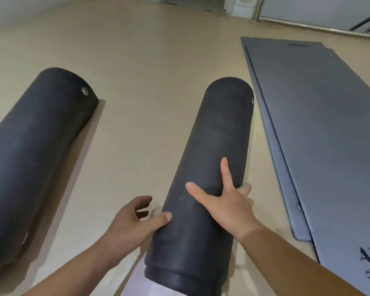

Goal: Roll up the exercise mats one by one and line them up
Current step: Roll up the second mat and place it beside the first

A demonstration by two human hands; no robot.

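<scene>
Middle rolled mat (212, 167) lies on the floor (147, 82), well apart from a second rolled mat (30, 146) at left, with the flat mats (318, 124) just beside it at right. Right hand (224, 201) rests splayed on top of the roll, fingers straight, pressing rather than gripping. Left hand (135, 216) is open, thumb against the roll's near side, fingers loosely curled and empty. I judge it thick foam: light, springy, grippy, prone to unroll. I'd hold it at mid-length with both palms, loose edge pinned down.

Left rolled mat (34, 150): black, lying on floor, grommet at far end. Centre rolled mat (205, 167): black, roughly parallel, well apart. Flat grey mats (318, 124): stacked, floor's right side.
</scene>
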